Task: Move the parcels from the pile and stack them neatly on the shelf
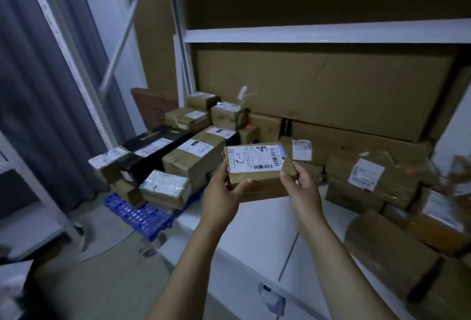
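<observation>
Head view: both hands hold one small parcel (260,170) up in the middle, above the white shelf (254,233). Left hand (221,196) grips its near-left corner, fingers (242,185) curled onto the front face. Right hand (300,187) clamps the right end, fingers wrapped round it. White label with barcode and handwritten "3-2" faces up. Pile (183,146) sits left, beyond the shelf end, on a blue pallet (137,215), with a black box (153,146) in it. More boxes (382,179) on the shelf at right, big cartons (331,95) far behind
</observation>
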